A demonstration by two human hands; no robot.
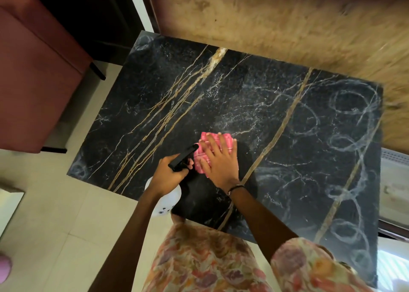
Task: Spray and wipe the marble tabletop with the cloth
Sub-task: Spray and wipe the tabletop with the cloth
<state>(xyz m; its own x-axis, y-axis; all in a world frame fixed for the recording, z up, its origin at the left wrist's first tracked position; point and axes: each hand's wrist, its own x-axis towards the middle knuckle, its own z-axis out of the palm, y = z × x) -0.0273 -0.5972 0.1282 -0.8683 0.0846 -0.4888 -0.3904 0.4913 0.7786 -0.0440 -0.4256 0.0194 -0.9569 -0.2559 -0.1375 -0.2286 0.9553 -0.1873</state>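
Wiping step: right hand flat, fingers spread on pink cloth, centre of frame on marble counter. Left hand grips spray bottle lower centre. Next probably: wipe swirled residue at right.

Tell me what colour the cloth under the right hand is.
Pink, with a lighter checked weave; the cloth shows best in the head view, the only one.

We wear a floral top w/ short sleeves, pink, orange & purple blooms; thin dark bracelet on right wrist.
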